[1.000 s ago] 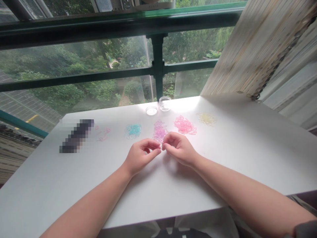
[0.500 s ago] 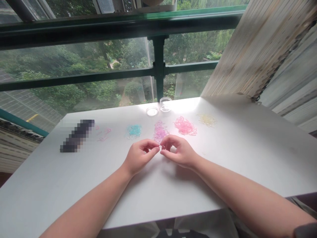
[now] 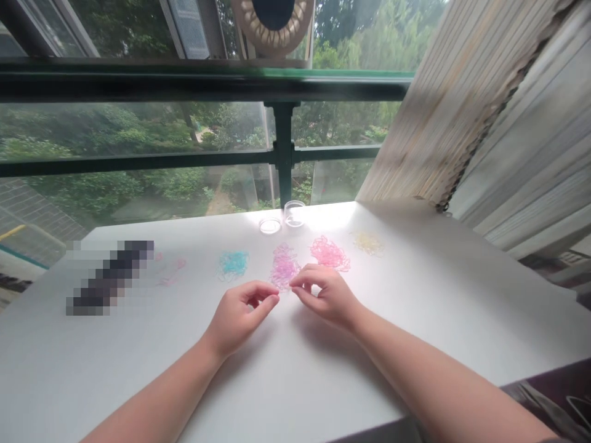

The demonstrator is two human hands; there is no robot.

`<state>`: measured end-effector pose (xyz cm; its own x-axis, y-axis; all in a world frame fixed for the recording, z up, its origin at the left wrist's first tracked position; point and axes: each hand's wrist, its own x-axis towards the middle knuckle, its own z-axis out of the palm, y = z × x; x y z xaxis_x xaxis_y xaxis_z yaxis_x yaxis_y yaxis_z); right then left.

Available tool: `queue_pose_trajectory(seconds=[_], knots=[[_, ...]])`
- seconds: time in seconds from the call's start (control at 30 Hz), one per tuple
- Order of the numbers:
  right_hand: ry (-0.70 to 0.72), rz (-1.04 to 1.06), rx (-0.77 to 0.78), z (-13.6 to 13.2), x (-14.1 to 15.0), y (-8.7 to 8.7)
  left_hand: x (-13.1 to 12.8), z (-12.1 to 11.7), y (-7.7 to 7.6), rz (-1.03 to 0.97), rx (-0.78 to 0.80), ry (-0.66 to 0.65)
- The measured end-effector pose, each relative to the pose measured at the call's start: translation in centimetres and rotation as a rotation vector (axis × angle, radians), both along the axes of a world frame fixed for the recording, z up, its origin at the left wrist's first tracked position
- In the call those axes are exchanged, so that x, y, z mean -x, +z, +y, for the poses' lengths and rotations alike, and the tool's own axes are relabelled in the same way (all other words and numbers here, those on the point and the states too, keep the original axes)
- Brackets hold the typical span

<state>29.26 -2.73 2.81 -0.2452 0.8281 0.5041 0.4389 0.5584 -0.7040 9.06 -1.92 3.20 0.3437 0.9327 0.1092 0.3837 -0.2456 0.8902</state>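
My left hand (image 3: pixel 244 317) is in a pinch just in front of the purple pile of small rubber bands (image 3: pixel 284 264), thumb against index finger. My right hand (image 3: pixel 325 295) pinches too, at the near right edge of that pile, its fingertips a short gap from the left ones. Whatever sits in either pinch is too small to make out. Behind the right hand is a pink-red pile of rubber bands (image 3: pixel 330 252). A turquoise pile (image 3: pixel 234 263) lies beyond the left hand, and a pale yellow one (image 3: pixel 368 242) is farther right.
A clear round container (image 3: pixel 294 214) and a shallow clear lid (image 3: pixel 270 226) stand at the white table's (image 3: pixel 415 295) back edge. Loose pink bands (image 3: pixel 178 266) lie on the left, beside a blurred-out dark object (image 3: pixel 113 277). A green window railing (image 3: pixel 184 161) and a curtain (image 3: pixel 415 123) border the table.
The hands have drawn slightly apart; the thin light band seen between their fingertips earlier is no longer discernible. The camera view has tilted up and shifted right.
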Motion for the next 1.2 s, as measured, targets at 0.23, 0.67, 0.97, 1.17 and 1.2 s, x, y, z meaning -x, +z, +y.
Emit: queue_pose_trajectory(seconds=[0.23, 0.67, 0.97, 1.17, 1.2], knots=[[-0.462, -0.240, -0.031, 2.9, -6.0, 0.6, 1.1, 0.8, -0.2, 0.008, 0.009, 0.057], [-0.643, -0.489, 0.170, 4.5, -8.1, -0.9, 1.9, 1.4, -0.2, 0.016, -0.033, 0.098], [-0.659, -0.552, 0.185, 4.3, -8.4, -0.7, 2.6, 2.1, -0.2, 0.046, -0.063, 0.140], [-0.663, -0.585, 0.190, 4.5, -8.5, -1.3, 3.2, 2.6, -0.5, 0.060, -0.068, 0.172], [-0.666, -0.576, 0.181, 4.6, -8.5, -1.3, 3.2, 2.6, -0.5, 0.058, -0.069, 0.173]])
